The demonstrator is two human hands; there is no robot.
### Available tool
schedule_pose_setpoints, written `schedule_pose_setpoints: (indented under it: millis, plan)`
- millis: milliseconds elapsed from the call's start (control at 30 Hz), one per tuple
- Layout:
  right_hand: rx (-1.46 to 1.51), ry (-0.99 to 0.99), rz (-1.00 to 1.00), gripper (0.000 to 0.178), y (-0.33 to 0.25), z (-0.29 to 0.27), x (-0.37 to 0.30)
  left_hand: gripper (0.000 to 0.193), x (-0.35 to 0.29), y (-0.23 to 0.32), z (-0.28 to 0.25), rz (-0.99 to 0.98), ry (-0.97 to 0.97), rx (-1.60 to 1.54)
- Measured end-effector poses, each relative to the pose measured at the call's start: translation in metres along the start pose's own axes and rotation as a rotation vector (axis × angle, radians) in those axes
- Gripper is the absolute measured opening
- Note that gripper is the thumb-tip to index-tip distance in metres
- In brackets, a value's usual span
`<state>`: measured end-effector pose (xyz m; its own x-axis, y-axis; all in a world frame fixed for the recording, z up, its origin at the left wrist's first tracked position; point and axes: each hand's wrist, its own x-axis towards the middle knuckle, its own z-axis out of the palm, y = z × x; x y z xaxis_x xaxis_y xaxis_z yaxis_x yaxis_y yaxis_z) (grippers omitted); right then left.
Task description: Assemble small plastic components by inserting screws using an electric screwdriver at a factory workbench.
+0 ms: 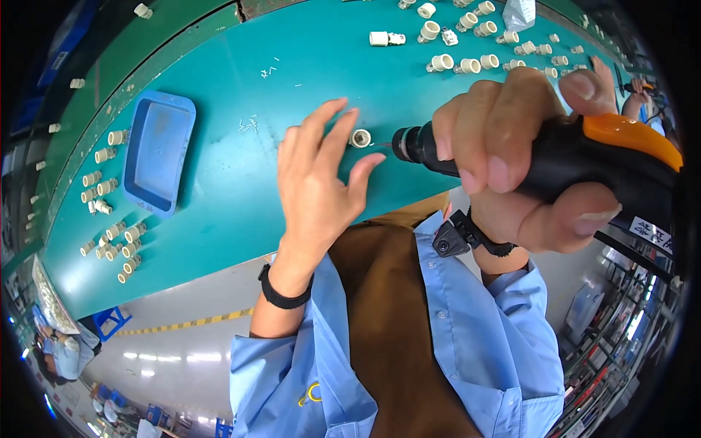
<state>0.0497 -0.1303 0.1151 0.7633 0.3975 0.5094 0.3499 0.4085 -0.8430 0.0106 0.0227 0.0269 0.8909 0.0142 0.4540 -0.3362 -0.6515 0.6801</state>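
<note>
One socket (360, 139) lies toward the surface's (241, 80) near edge, between the spread, unladen left hand (319, 175) and the left-pointing driver (612, 164) gripped by the right hand (511, 146).

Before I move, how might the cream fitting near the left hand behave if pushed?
The cream fitting is probably stiff, given its hard-looking, thick-edged shape. Its round outline suggests it could roll if toppled.

Table (241, 190): brightly, evenly lit; white glare between 8 and 9 o'clock
Floor (190, 339): strip-shaped lamp reflections, 8 o'clock
Power tool (562, 157): sharp
Shelves (613, 358): bowed, soft, 4 o'clock
</note>
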Motion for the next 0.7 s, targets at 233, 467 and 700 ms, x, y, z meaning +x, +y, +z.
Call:
schedule_pose_setpoints:
  millis: [233, 467, 700]
  plan:
    - [-0.047, 0.027, 0.010, 0.060, -0.002, -0.010, -0.005, 0.030, -0.010, -0.013, 0.021, -0.017, 0.002, -0.051]
    - [-0.094, 0.042, 0.030, 0.058, 0.005, -0.008, -0.004, 0.031, -0.011, -0.013, 0.023, -0.020, 0.020, -0.097]
    - [-0.122, 0.032, 0.043, 0.056, 0.013, -0.003, 0.000, 0.032, -0.012, -0.014, 0.023, -0.019, 0.029, -0.092]
